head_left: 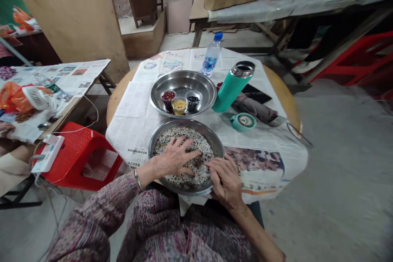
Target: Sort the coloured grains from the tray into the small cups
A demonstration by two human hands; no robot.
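A steel bowl [220,141] near the table's front edge holds a mix of small white and dark grains [199,141] with scattered coloured beans. My left hand [175,157] lies on the grains with its fingers spread, holding nothing that I can see. At the right rim, my right hand [225,180] is closed over the bowl's edge, its fingertips close to the grains. Just behind stands a second steel bowl [202,77]. Inside it are clear cups of red beans [168,96], yellow beans [179,105] and black beans [193,100].
Newspaper [125,118] covers the round table. Right of the bowls are a tilted green flask [231,88], its cap [244,121], a folded umbrella [254,108] and a dark flat device [258,94]. A water bottle [211,57] stands behind. A red stool [76,151] is at left.
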